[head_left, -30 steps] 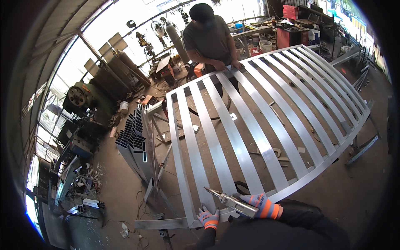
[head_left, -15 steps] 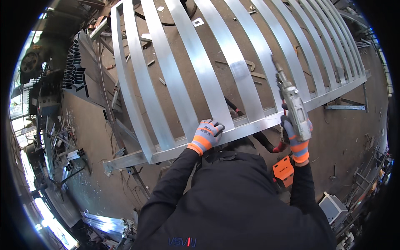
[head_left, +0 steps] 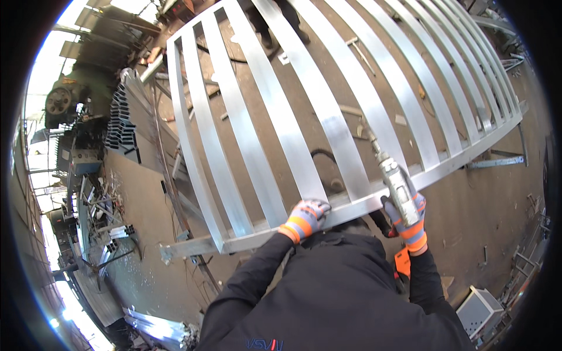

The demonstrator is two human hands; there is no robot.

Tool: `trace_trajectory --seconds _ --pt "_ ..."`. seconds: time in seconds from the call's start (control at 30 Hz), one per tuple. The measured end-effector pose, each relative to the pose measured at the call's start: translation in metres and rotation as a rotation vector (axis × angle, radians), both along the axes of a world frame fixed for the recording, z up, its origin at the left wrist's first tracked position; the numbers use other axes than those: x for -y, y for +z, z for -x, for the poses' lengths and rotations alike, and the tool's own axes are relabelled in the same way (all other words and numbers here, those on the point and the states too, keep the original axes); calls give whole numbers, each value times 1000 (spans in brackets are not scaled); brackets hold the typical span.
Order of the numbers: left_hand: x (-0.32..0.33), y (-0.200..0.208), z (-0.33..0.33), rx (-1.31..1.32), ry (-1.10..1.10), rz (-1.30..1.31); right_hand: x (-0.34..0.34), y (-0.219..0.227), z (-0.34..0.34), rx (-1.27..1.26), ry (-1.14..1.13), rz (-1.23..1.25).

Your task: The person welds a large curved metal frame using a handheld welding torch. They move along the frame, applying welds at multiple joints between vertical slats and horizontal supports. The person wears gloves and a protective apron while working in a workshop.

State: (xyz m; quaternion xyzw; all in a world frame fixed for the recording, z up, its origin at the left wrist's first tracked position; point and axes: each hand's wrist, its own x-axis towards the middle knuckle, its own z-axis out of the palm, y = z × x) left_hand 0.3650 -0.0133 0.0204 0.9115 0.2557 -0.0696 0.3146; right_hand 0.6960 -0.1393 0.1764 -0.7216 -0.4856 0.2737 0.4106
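A large silvery metal frame of parallel flat bars spreads ahead of me, its near rail running across in front of my body. My left hand, in a grey and orange glove, rests on that rail with its fingers curled over the edge, beside the foot of one bar. My right hand, gloved alike, is closed round a worn grey power tool with a long thin nose. The tool is above the rail, its nose tilted forward and left over the frame. Whether the tip touches a bar I cannot tell.
Dark legs of another person show beyond the bars. On the left stand stacked dark metal profiles and scrap. An orange object lies low by my right arm; a white metal box is at the lower right.
My right hand has carried the power tool leftward and lower across the frame. My left hand has slid a little right along the rail. The whole view has shifted slightly.
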Motion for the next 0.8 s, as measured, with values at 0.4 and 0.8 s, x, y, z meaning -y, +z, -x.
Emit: trace_trajectory --seconds 0.4,0.8 --pt "-9 18 -18 -248 -105 157 -65 26 32 27 187 -220" --pt "-10 31 -12 -286 -43 229 -65 33 76 -42 500 -153"
